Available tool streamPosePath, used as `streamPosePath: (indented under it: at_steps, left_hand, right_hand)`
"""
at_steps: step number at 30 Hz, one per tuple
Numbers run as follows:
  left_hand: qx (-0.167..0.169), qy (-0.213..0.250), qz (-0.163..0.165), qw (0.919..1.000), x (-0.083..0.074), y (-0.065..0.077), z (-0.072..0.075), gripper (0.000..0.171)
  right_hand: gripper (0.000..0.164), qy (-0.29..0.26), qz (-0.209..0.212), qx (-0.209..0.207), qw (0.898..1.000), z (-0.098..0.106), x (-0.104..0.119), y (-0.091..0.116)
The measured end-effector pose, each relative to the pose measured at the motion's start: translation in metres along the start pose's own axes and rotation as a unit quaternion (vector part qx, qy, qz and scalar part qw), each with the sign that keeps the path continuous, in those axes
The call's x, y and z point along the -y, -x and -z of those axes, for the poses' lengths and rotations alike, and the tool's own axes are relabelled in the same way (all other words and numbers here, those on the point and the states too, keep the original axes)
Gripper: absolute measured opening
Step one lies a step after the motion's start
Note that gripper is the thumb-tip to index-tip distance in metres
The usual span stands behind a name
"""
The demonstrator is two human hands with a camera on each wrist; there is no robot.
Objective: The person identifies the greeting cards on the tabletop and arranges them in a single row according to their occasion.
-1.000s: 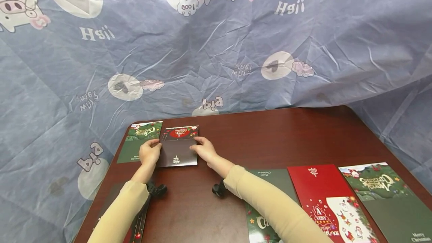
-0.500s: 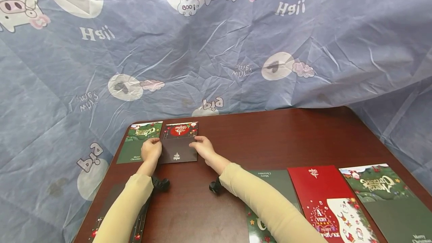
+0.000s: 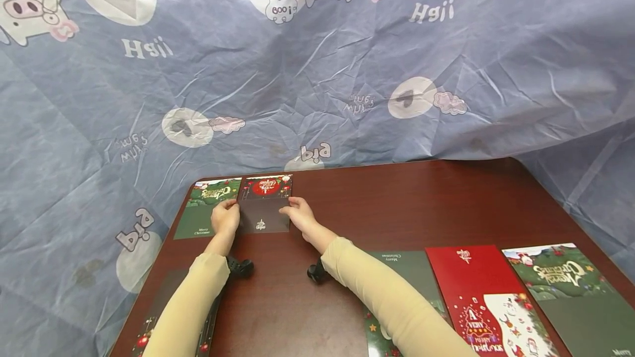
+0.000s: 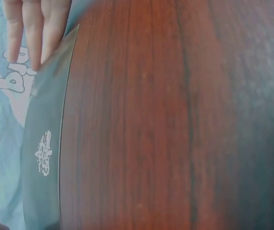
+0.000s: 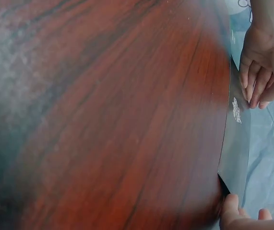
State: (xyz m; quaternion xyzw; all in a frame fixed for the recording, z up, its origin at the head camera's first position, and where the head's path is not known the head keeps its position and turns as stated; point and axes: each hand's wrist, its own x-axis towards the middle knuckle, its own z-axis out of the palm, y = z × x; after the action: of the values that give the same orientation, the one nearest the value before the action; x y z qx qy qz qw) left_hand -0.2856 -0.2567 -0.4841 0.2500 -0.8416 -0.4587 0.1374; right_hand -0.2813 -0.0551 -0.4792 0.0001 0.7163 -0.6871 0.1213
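Observation:
An unfolded dark grey Christmas card with a red printed panel lies at the table's far left part. My left hand pinches its left edge, and my right hand holds its right edge between thumb and fingers. Immediately left of it is a green Christmas card, partly covered by my left hand. In the left wrist view, the grey card shows its small white lettering, with the right hand at its far end. The right wrist view has both hands at opposite ends of the card.
On the right side of the brown table lie a red card, a green card and another green card under the right sleeve. A dark card sits beneath the left forearm. A blue printed curtain hangs behind.
Both hands have slid the grey card away toward the table's far edge, level with the green card beside it. Its near edge has come down flatter to the table.

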Motion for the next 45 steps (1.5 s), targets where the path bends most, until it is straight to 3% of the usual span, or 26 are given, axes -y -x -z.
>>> streamPosePath:
  at_steps: [13, 20, 26, 33, 45]
  left_hand:
    - [-0.009, 0.021, -0.019, 0.9996, -0.002, 0.003, 0.003, 0.033]
    - [-0.012, 0.048, -0.029, 0.9984, 0.001, 0.009, 0.010, 0.032]
    - [0.002, 0.064, -0.034, 0.9974, 0.002, 0.015, 0.017, 0.032]
    - [0.023, 0.076, -0.030, 0.9964, 0.009, 0.021, 0.032, 0.032]
    - [0.048, 0.083, -0.033, 0.9949, 0.019, 0.046, 0.064, 0.033]
  right_hand:
    - [0.063, -0.066, -0.015, 0.044, 0.997, 0.004, 0.006, 0.004]
    - [0.063, -0.023, -0.012, 0.030, 0.999, -0.001, 0.008, 0.019]
    - [0.057, -0.014, -0.018, -0.008, 1.000, -0.004, 0.006, 0.029]
    - [0.054, -0.006, -0.021, -0.026, 0.999, -0.003, 0.003, 0.035]
    - [0.055, 0.001, -0.009, -0.007, 1.000, -0.010, 0.000, 0.054]
